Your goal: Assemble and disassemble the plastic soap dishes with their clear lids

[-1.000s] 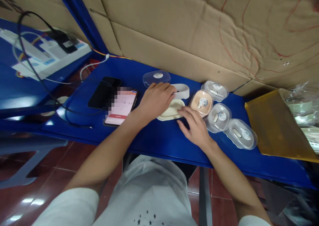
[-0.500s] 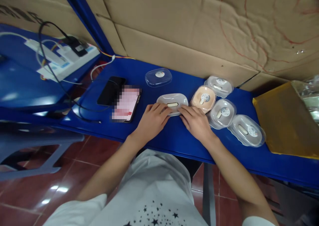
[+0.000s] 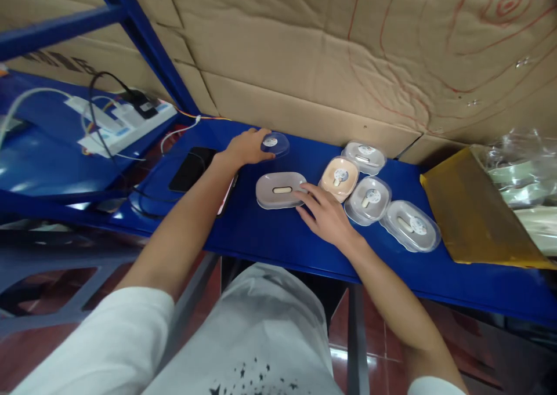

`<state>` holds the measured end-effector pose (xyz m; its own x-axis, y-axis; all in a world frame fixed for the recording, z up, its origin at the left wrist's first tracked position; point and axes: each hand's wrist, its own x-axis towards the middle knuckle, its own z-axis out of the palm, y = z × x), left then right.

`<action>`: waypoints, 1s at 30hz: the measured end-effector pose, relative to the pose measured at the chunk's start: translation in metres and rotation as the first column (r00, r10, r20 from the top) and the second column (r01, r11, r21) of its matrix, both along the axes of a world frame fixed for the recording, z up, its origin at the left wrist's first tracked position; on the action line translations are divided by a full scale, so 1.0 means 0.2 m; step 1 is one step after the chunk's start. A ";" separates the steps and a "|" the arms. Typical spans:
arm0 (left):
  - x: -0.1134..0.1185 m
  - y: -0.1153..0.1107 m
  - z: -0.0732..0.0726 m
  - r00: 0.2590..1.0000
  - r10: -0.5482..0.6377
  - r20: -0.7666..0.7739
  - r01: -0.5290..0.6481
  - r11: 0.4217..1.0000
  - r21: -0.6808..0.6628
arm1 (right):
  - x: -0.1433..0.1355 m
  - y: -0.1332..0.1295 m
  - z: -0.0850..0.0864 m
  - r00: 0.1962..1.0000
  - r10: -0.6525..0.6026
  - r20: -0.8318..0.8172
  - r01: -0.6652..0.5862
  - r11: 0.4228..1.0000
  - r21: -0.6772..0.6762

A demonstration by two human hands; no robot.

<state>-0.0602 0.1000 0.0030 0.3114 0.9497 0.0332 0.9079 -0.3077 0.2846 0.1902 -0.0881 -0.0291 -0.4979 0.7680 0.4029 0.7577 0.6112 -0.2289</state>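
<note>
My left hand [image 3: 250, 147] reaches to the back of the table, thumb and fingers on either side of the left end of a clear plastic lid [image 3: 281, 145] with a round white sticker. In front of it lies a pale grey oval dish [image 3: 272, 199] with a small cream-coloured bar in its middle. At the dish's right end is my right hand [image 3: 324, 215], fingers apart, the fingertips at the rim. Close by on the right are a peach lidded container [image 3: 329, 181] and several similar grey lidded containers [image 3: 364, 216], each with a sticker.
Left of the dish lie a black phone [image 3: 191, 171] and a second phone [image 3: 226, 198], partly under my left forearm. A power strip [image 3: 117, 137] with cables stands further left. A yellow-taped box [image 3: 478, 209] is at the right; a cardboard wall [image 3: 296, 93] rises behind.
My left hand has left the dish and moved up and back to the clear lid. The right hand's fingers have loosened and spread at the dish's right end. The camera view has shifted.
</note>
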 end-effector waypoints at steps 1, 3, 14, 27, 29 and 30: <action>0.00 -0.03 -0.01 1.000 -0.003 0.025 0.002 1.000 0.030 | 0.01 0.00 0.00 1.000 -0.010 -0.012 0.010 1.000 0.001; -0.01 -0.13 -0.03 0.995 -0.040 0.091 0.029 0.993 0.114 | 0.02 0.01 0.00 0.999 -0.032 -0.039 0.033 0.999 0.017; 0.00 -0.25 -0.06 0.940 -0.258 0.224 0.259 0.966 0.024 | 0.01 0.01 -0.05 1.000 -0.005 -0.026 0.004 1.000 -0.015; -0.04 -0.62 -0.05 0.851 -0.381 0.361 0.390 0.919 0.051 | 0.00 0.00 -0.02 0.983 -0.095 -0.155 0.106 0.993 0.060; -0.04 -0.63 -0.07 0.849 -0.387 0.360 0.400 0.916 0.041 | 0.00 0.00 -0.03 0.992 -0.084 -0.095 0.088 0.996 0.034; -0.04 -0.63 -0.08 0.848 -0.391 0.358 0.401 0.915 0.050 | 0.00 0.00 -0.04 0.995 -0.075 -0.067 0.076 0.997 0.014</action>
